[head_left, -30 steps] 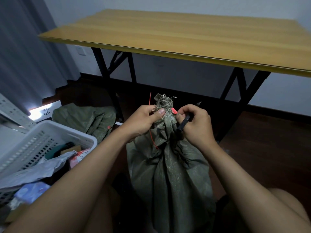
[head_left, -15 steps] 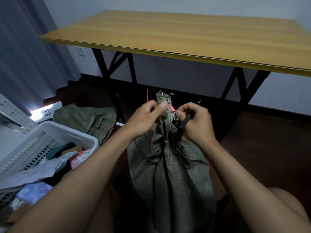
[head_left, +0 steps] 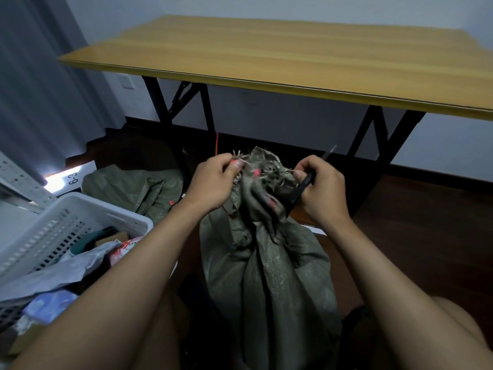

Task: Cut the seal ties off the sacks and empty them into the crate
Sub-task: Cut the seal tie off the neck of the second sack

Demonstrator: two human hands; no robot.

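A wooden table (head_left: pixel 293 57) on black folding legs fills the upper part of the view, standing against a pale wall, with a grey curtain (head_left: pixel 34 84) hanging at the left. On the dark floor below, an upright green woven sack (head_left: pixel 269 276) stands between the person's knees, its frayed mouth bunched and partly spread at the top. At the lower left sits a white slotted crate (head_left: pixel 53 225), holding plastic-wrapped parcels and small packets. Behind the crate a second, flattened sack (head_left: pixel 136 188) lies crumpled on the floor near a table leg, beside a white label (head_left: pixel 72 178) marked with numbers. The left hand (head_left: pixel 213 182) pinches the left edge of the upright sack's mouth with curled fingers, and a thin red tie (head_left: pixel 216 144) sticks up just behind it. The right hand (head_left: pixel 320 188) is curled round a dark-handled cutter (head_left: pixel 302 188) while also gripping the right edge of the mouth; the blade tip pokes up past the knuckles. Small red bits show in the folds of the sack's neck.
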